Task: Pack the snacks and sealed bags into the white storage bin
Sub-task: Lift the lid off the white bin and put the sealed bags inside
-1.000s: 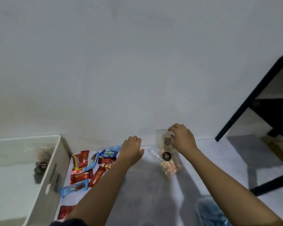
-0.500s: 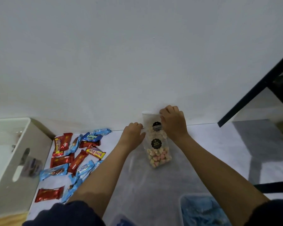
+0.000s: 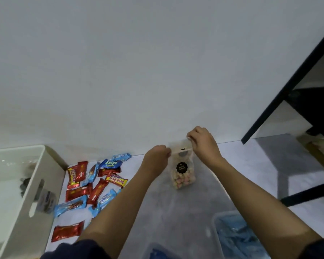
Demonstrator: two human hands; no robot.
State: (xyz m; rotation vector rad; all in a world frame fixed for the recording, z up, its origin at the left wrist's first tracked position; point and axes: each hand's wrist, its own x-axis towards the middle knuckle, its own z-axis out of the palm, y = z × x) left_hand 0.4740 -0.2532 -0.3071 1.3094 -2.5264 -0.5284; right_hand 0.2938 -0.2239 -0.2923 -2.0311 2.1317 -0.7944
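The left hand and right hand pinch the top edge of a clear bag of sweets held upright between them, apparently sealing it. Next it needs carrying left, over the wrapped snacks on the desk, into the white storage bin.

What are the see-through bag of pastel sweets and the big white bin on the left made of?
The clear bag of pastel sweets looks like thin glossy plastic film: its contents show through. The white storage bin seems matte moulded plastic, judging by its rounded rim and cut-out handle slot.
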